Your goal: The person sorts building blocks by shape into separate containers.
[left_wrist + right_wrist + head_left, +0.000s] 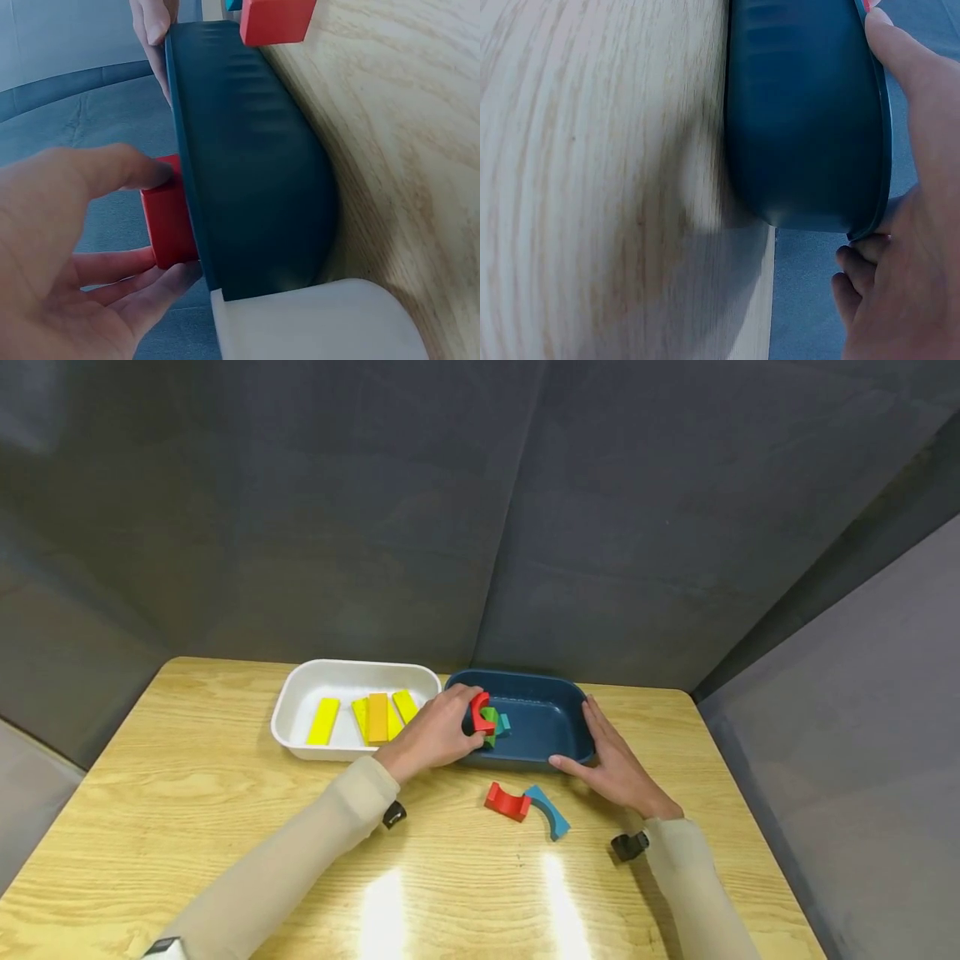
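My left hand point(442, 731) pinches a red arch block point(477, 714) between thumb and fingers, over the left end of a dark blue tray point(551, 727). In the left wrist view the red block point(169, 217) shows just beyond the tray rim. Inside the tray, beside the red block, are a green block point(490, 727) and a small teal block point(504, 724), partly hidden. My right hand point(618, 768) rests against the tray's right end, fingers along its side and thumb at the front rim. In the right wrist view, these fingers point(859, 274) lie outside the tray's end.
Left of the blue tray stands a white tray point(288, 706) holding several yellow blocks point(323, 721) and an orange block point(377, 718). In front of the blue tray, a red arch block point(507, 802) and a blue arch block point(551, 814) lie on the wooden table point(247, 827).
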Action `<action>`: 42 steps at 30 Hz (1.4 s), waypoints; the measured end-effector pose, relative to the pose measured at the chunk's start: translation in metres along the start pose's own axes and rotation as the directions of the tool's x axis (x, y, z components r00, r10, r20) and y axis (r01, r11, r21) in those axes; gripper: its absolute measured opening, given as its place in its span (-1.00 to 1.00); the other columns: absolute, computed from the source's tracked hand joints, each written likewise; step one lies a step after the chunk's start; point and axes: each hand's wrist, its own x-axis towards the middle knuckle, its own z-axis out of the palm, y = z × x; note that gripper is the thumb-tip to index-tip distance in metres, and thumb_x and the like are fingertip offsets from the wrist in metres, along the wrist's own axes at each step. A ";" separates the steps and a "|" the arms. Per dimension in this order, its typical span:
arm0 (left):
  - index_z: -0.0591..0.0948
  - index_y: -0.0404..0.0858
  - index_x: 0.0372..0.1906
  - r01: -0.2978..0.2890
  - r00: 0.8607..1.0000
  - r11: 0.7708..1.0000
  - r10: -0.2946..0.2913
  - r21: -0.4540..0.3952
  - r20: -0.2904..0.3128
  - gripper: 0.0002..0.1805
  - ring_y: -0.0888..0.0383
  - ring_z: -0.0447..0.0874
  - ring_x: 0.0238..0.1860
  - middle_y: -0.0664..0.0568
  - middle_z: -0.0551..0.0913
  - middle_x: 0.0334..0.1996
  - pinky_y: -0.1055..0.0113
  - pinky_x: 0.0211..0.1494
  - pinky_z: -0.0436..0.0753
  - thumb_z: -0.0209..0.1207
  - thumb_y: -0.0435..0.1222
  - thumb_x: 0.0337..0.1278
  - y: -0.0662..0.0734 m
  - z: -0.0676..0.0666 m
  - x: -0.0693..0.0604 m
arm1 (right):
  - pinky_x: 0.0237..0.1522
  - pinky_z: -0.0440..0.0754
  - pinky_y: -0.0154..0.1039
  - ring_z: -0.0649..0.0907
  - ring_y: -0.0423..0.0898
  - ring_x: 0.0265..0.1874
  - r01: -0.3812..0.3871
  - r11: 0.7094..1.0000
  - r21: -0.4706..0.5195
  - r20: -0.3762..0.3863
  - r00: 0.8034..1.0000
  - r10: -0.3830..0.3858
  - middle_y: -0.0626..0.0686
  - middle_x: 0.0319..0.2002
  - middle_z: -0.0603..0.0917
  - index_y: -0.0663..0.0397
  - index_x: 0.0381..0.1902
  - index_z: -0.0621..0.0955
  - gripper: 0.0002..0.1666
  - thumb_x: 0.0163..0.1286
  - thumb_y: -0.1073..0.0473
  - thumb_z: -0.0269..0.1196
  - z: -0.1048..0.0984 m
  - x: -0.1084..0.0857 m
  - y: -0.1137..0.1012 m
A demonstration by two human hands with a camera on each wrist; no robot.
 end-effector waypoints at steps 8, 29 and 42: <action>0.48 -0.39 0.49 -0.007 1.000 1.000 0.007 0.001 -0.002 -0.23 -0.07 0.67 0.06 -0.22 0.60 0.33 0.18 0.19 0.77 0.48 -0.23 0.25 -0.003 0.001 0.002 | 0.59 0.02 0.48 -0.07 0.27 0.72 0.003 1.000 -0.003 0.001 1.000 -0.003 0.08 0.78 -0.27 0.00 0.78 -0.22 0.40 0.43 -0.44 0.34 0.001 0.001 0.000; 0.41 -0.27 0.59 -0.051 0.999 0.997 0.052 0.053 -0.014 -0.24 -0.08 0.50 0.46 -0.13 0.41 0.57 0.07 0.46 0.60 0.35 -0.13 0.39 0.000 0.003 -0.005 | 0.60 0.02 0.48 -0.06 0.28 0.72 0.000 1.000 -0.021 -0.001 1.000 0.000 0.06 0.78 -0.28 0.02 0.78 -0.21 0.41 0.43 -0.45 0.34 0.000 0.004 0.001; 0.42 -0.28 0.57 -0.115 0.992 0.993 0.116 0.024 -0.042 -0.24 -0.09 0.53 0.41 -0.16 0.43 0.53 0.07 0.36 0.69 0.40 -0.14 0.39 0.008 -0.001 -0.025 | 0.59 0.01 0.49 -0.06 0.31 0.72 -0.018 0.999 -0.029 -0.003 1.000 0.018 0.11 0.78 -0.26 0.01 0.78 -0.22 0.43 0.41 -0.49 0.33 -0.001 0.007 0.001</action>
